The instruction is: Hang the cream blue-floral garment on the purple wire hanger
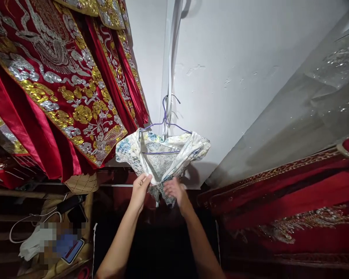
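Since both forearms come up from the bottom edge, nearest things first: left hand (139,190) has its fingers (147,177) closed in a pinch on the lower hem of the floral garment (163,155), thumb side toward the cloth. Right hand (174,190) is motion-blurred; its fingers look curled into the bunched bottom fabric, but how tight I cannot tell for sure.

Garment is pale, blue-and-yellow print with a satin sheen, hanging on a thin purple wire hanger (164,126) hooked to a white vertical rail (170,58) against the white wall (235,77). It sits above the hands, between the red embroidered robes (55,85) on the left and the grey plastic-covered clothing (308,116) on the right.

Handling judgement: light, soft, no stiffness, folds and bunches freely. Satin looks slippery, so a pinch on a single layer could slide; gathering several layers at the hem or holding at the shoulder seams near the hanger should be surer. Wire hanger looks flimsy and could swing or unhook if tugged down hard. Weave probably snags easily.

Containers: a woven basket (81,183) sits just under the red robes, contents not visible. Lower left a cluttered shelf (6,217) carries white cloth (36,240), a white cable (31,219) and a phone (74,250); part of it is pixelated. Red robes with gold and silver embroidery at far right too (293,209).
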The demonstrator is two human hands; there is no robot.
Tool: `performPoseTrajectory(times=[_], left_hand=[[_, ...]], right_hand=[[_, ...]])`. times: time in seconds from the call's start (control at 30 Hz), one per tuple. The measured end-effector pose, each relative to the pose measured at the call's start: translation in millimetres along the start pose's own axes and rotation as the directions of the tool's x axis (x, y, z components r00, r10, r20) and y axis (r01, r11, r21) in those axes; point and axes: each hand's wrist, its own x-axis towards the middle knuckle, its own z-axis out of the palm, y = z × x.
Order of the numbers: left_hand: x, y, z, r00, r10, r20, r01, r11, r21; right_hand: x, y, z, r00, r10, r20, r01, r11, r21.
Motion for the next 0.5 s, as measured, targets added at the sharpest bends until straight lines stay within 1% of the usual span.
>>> performPoseTrajectory(times=[0.03, 0.07, 0.13, 0.2, 0.27, 0.3, 0.37, 0.43, 0.5], left_hand=[[-4, 7, -2.6, 0.999, -0.001, 0.038, 0.000, 1.000, 0.008], [-9, 13, -4.7, 0.998, 0.000, 0.068, -0.002, 1.000, 0.019], [-16, 22, -7.4, 0.995, -0.002, 0.100, -0.001, 1.000, 0.031], [-24, 29, -7.7, 0.994, -0.003, 0.105, 0.000, 1.000, 0.026], [-31, 35, -5.1, 0.994, 0.001, 0.106, -0.004, 1.000, 0.026], [-35, 39, -2.9, 0.994, 0.004, 0.107, -0.008, 0.999, 0.037], [-41, 46, 2.9, 0.994, 0.002, 0.106, -0.010, 0.997, 0.076], [-45, 51, 8.6, 0.996, 0.000, 0.095, -0.010, 0.994, 0.111], [-48, 47, 12.6, 0.998, 0.027, 0.050, -0.034, 0.989, 0.140]], right_hand=[[-5, 2, 12, 0.989, 0.020, 0.144, -0.017, 1.000, -0.022], [-9, 1, 20, 0.973, 0.009, 0.232, 0.004, 0.998, -0.055], [-14, -8, 27, 0.955, -0.063, 0.291, 0.110, 0.983, -0.149], [-16, -20, 25, 0.947, -0.105, 0.303, 0.183, 0.953, -0.243], [-19, -30, 19, 0.946, -0.113, 0.303, 0.202, 0.938, -0.282], [-21, -33, 18, 0.946, -0.113, 0.303, 0.199, 0.942, -0.270], [-29, -37, 18, 0.948, -0.100, 0.302, 0.166, 0.965, -0.201], [-37, -38, 20, 0.955, -0.066, 0.288, 0.104, 0.987, -0.119], [-42, -38, 22, 0.974, -0.023, 0.228, 0.039, 0.997, -0.067]])
